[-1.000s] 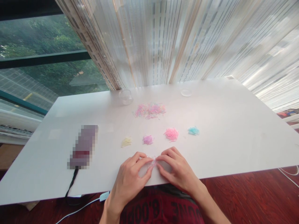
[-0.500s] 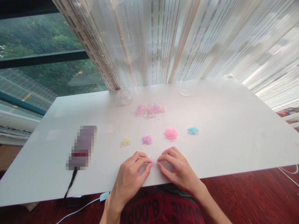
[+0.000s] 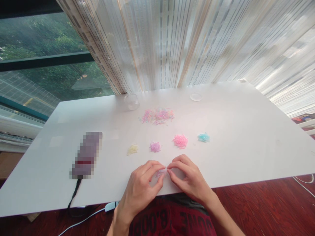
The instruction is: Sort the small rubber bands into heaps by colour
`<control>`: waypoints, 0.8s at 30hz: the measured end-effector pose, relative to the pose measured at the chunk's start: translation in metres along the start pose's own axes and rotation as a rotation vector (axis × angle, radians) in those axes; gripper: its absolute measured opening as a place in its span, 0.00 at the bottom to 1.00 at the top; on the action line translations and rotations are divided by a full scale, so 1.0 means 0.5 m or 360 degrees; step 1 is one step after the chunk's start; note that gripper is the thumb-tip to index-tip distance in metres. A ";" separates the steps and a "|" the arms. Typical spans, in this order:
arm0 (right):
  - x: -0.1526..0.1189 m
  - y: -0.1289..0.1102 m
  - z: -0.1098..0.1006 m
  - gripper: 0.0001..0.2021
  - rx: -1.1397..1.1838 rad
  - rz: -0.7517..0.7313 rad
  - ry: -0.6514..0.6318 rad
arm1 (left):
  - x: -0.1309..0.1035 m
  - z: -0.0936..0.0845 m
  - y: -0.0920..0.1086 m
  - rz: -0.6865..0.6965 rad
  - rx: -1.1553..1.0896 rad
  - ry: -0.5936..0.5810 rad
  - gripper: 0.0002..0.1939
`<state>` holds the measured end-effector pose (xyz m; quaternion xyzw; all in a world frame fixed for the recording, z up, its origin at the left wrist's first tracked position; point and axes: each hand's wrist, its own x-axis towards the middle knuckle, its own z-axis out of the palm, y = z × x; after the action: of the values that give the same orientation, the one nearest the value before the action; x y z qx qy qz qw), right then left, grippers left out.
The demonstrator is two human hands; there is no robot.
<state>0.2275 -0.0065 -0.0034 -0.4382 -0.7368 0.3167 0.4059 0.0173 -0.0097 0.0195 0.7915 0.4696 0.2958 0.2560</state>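
Both my hands are at the table's front edge, over a small pile of pale pink-lilac strips (image 3: 159,173). My left hand (image 3: 145,182) curves around this pile, with thumb and index fingertips a little apart. Close by on its right, my right hand (image 3: 188,175) has thumb and index finger pinched together; anything between them is too small to make out. Beyond the hands lie little heaps of thin short strips: yellow (image 3: 133,149), purple (image 3: 155,147), pink (image 3: 180,141) and blue (image 3: 203,137). Farther back spreads a larger mixed-colour pile (image 3: 157,116).
A clear round container (image 3: 132,102) stands at the back edge of the white table (image 3: 246,137), and a clear round lid (image 3: 196,97) lies to its right. On the left is a blurred-out dark object (image 3: 86,155) with a black cord (image 3: 75,193). Striped curtains (image 3: 157,42) hang behind.
My left hand has shifted slightly right, and its thumb and index finger have parted around the small pile. My right hand has barely moved; its fingertips have come closer together.
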 end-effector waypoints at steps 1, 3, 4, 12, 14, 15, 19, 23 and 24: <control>0.000 0.000 0.000 0.06 0.0001 0.0011 0.0004 | 0.000 0.001 0.001 0.0003 -0.0003 0.0000 0.12; 0.000 0.000 0.000 0.06 0.0006 0.0026 0.0017 | -0.001 0.001 0.000 0.0008 -0.0017 -0.0009 0.13; 0.000 0.000 0.000 0.06 0.0010 0.0032 0.0024 | -0.002 0.001 -0.001 0.0012 -0.0030 -0.0014 0.12; 0.002 0.001 0.000 0.05 0.0025 0.0042 0.0000 | -0.005 0.003 -0.011 0.0102 -0.0117 0.0085 0.06; 0.000 0.004 0.000 0.04 0.0006 0.0031 -0.0004 | -0.004 0.004 -0.011 0.0099 -0.0129 0.0114 0.06; -0.001 0.006 0.000 0.04 0.0001 0.0023 -0.0003 | -0.004 0.005 -0.011 0.0084 -0.0142 0.0123 0.06; -0.004 0.010 0.000 0.07 0.0032 -0.0012 -0.0012 | -0.007 0.011 -0.017 -0.0007 -0.0239 0.0143 0.06; -0.003 0.009 -0.001 0.06 0.0061 -0.0019 -0.0017 | -0.008 0.016 -0.020 -0.0069 -0.0293 0.0145 0.07; -0.003 0.009 -0.001 0.05 0.0069 -0.0012 -0.0013 | -0.008 0.016 -0.020 -0.0076 -0.0298 0.0147 0.07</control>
<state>0.2301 -0.0060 -0.0073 -0.4252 -0.7331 0.3328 0.4136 0.0157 -0.0101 0.0064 0.7382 0.4699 0.3683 0.3140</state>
